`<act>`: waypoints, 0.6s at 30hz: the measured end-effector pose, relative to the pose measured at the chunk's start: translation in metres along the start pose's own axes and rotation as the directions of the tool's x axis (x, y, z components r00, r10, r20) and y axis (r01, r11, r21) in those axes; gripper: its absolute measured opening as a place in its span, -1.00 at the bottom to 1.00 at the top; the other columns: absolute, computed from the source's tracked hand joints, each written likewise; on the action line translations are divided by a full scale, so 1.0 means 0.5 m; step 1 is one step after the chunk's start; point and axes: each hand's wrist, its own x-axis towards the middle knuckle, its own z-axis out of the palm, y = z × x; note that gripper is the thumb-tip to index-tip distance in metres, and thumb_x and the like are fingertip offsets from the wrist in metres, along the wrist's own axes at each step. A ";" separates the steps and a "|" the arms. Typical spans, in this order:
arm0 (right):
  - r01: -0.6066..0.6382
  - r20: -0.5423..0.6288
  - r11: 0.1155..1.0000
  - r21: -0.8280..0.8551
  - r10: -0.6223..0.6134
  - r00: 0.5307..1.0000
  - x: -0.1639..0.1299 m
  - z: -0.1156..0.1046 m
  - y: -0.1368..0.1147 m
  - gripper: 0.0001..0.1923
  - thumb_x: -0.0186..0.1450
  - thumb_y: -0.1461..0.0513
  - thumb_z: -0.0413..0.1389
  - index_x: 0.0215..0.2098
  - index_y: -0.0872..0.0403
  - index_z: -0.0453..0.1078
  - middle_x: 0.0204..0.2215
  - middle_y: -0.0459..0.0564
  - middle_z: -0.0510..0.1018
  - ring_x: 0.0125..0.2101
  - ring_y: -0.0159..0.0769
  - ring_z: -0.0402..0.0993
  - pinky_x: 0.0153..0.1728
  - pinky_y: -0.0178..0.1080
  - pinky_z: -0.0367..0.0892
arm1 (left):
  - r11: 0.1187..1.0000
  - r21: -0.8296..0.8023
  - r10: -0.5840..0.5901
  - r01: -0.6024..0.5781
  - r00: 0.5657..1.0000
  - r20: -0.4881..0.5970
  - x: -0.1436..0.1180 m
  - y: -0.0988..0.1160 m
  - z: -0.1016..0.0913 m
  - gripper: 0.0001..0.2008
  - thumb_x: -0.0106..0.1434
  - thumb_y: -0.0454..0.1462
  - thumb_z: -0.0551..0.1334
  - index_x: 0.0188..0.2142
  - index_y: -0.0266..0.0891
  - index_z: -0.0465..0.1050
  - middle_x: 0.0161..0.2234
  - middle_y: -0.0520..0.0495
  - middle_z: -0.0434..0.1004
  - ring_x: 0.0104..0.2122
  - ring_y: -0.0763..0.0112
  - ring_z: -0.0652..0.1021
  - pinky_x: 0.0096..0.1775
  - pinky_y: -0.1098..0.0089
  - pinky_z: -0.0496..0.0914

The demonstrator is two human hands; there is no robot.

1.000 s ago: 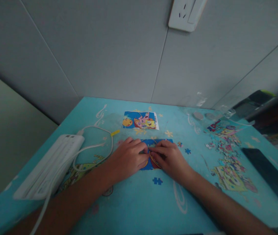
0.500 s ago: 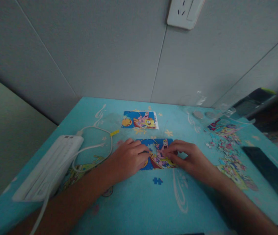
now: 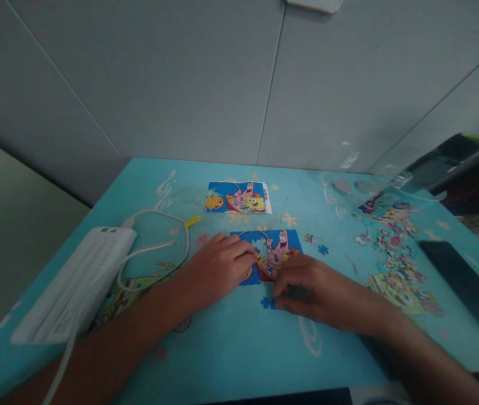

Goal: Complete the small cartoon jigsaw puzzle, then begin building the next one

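A grey panelled wall [image 3: 171, 90] stands behind the pale blue table [image 3: 231, 349] that I'm watching from my end. Down at the near side of the work, the right hand [image 3: 307, 284] has its thumb and forefinger at the right end of a blue jigsaw piece [image 3: 267, 303]; I can't tell from here whether they pinch it or only touch it. The left hand [image 3: 220, 267] lies with curled fingers over the left edge of the partly joined puzzle [image 3: 273, 256], and I can't make out whether it grips anything. That puzzle lies flat between the hands, with a gap left of its middle. Just off its right edge I see two loose pieces, one multicoloured [image 3: 309, 238] and one blue [image 3: 323, 250]. A printed picture card [image 3: 239, 198] lies beyond the puzzle. Farther right is a heap of pieces [image 3: 395, 247]; well to the left, a white power strip [image 3: 74, 287].
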 end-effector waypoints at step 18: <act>0.007 0.041 0.995 0.096 -0.011 0.999 -0.001 0.020 -0.015 -0.89 0.34 0.32 0.20 -0.18 0.02 0.54 -0.26 -0.09 0.62 -0.22 -0.34 0.54 -0.10 -0.26 0.37 | 0.993 -0.091 -0.072 0.074 0.997 0.023 -0.006 -0.011 0.012 -0.85 0.40 -0.25 0.21 -0.08 -0.09 0.52 -0.02 0.04 0.54 -0.11 0.27 0.47 -0.14 0.19 0.19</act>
